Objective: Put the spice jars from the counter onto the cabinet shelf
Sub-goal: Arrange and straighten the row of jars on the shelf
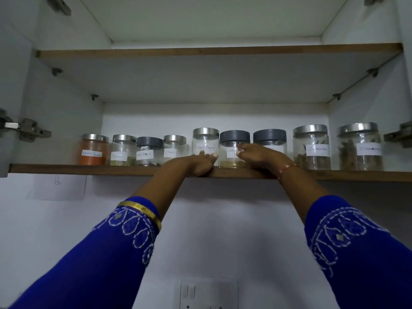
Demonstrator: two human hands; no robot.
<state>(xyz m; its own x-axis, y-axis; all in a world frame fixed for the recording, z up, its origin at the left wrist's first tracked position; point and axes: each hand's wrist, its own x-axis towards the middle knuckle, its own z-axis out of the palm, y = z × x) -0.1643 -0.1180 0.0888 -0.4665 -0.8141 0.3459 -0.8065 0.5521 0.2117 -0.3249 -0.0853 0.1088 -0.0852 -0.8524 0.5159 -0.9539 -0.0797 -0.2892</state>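
— Where are the jars?

— Nine stand in a row on the shelf [66,168]. My left hand [196,162] rests on the shelf edge, fingertips [214,155] touching the Black Pepper jar [205,143], fingers together, not pinching it.

— The right?

— My right hand [260,158] lies flat, fingertips [240,150] against the dark-lidded jar [234,150], gripping nothing.
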